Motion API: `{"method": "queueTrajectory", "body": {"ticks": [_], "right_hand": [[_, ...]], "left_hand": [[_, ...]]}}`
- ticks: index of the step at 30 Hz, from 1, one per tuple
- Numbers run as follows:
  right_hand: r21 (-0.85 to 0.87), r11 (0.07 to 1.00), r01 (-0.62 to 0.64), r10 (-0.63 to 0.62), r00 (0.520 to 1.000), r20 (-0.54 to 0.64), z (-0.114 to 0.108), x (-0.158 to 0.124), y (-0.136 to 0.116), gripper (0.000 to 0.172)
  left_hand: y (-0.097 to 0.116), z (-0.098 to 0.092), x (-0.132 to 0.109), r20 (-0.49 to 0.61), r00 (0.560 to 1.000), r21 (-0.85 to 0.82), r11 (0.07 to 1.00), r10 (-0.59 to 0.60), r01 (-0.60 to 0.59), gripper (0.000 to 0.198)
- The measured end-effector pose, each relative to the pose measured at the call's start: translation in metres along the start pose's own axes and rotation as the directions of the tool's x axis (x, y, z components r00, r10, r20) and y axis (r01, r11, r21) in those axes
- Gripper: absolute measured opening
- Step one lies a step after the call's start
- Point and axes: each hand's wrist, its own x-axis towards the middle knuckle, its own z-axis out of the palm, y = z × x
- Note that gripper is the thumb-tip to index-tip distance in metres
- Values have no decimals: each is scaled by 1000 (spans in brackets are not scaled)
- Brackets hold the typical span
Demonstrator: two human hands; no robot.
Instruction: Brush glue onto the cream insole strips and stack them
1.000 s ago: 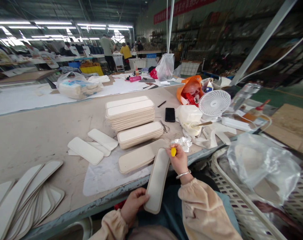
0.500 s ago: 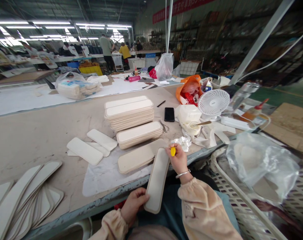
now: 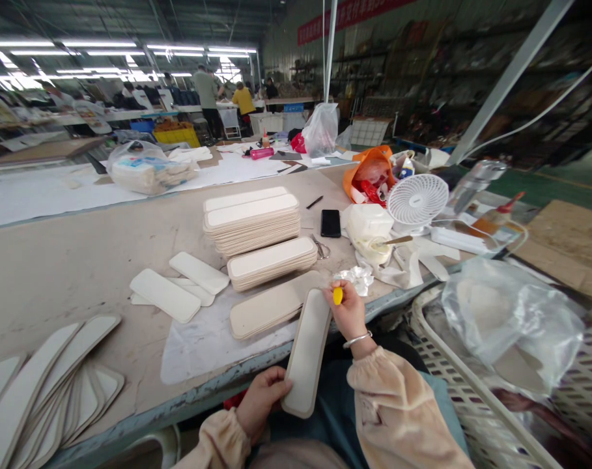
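My left hand (image 3: 262, 398) grips the lower end of a long, off-white panel (image 3: 306, 358) with rounded corners, thumb on its face. The panel slants up over the table's front edge. At its upper end my right hand (image 3: 348, 311) is closed around a small tool with a yellow end (image 3: 337, 296); the rest of the tool is hidden by the fingers. Just behind the held panel lies a low stack of beige panels (image 3: 271, 306). Farther back stand a shorter stack (image 3: 273, 259) and a taller stack (image 3: 256, 225) of similar panels.
Loose panels (image 3: 166, 294) lie left of the stacks, and a fanned pile (image 3: 56, 384) sits at the near left. Scissors (image 3: 321, 247), a black phone (image 3: 331, 223), a tub of pale paste (image 3: 374, 247) and a white fan (image 3: 417, 200) are rightward. A plastic crate (image 3: 452, 384) stands beside me.
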Motion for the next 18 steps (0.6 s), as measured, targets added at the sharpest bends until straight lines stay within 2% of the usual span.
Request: {"method": "queueTrajectory", "body": {"ticks": [7,14,18], "right_hand": [[-19,1000,-19,19,1000,-10,0,0,-2,25],[38,999,-15,15,1000,11,0,0,3,25],[43,999,-33,32,999,20,-1,-3,-2,23]], "left_hand": [[-1,-1,1,2,1000,-3,1000,-5,5,39],[-2,0,0,-3,1000,-3,1000,-11,11,39],[-2,-1,1,3,1000,-1,1000,-10,10,37]]}}
